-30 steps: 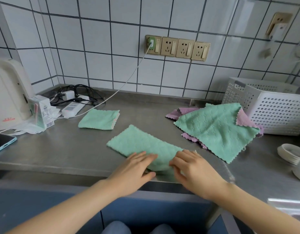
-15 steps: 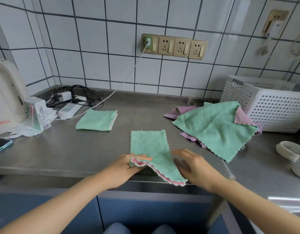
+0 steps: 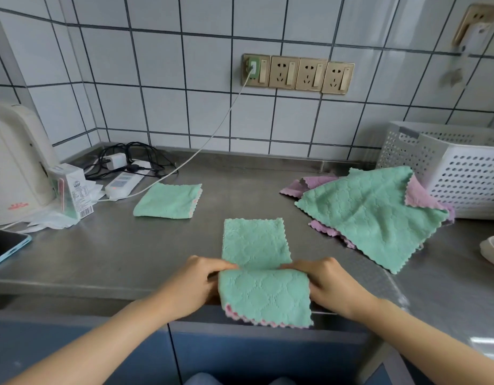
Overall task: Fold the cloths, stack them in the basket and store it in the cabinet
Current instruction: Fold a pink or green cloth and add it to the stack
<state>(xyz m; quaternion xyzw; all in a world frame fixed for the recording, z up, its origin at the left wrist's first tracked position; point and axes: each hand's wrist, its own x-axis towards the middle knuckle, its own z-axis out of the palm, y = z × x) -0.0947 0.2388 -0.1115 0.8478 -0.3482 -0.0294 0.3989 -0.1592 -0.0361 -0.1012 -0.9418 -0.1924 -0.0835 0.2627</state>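
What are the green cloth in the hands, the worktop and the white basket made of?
Cloth: looks like soft microfibre, with a fuzzy quilted surface, scalloped edges and a pink underside. Worktop: probably brushed stainless steel, grey with a dull sheen and faint reflections. Basket: seemingly moulded white plastic, matte, with rows of punched holes.

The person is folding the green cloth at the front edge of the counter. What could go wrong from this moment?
1. Both the left hand and the right hand pinch the green cloth, whose near half hangs past the counter edge; a loose grip could let it slide off.
2. The fold may land uneven, so its corners would not match the folded cloth lying further back.
3. The unfolded pile leans against the basket and may shift when the basket is moved.
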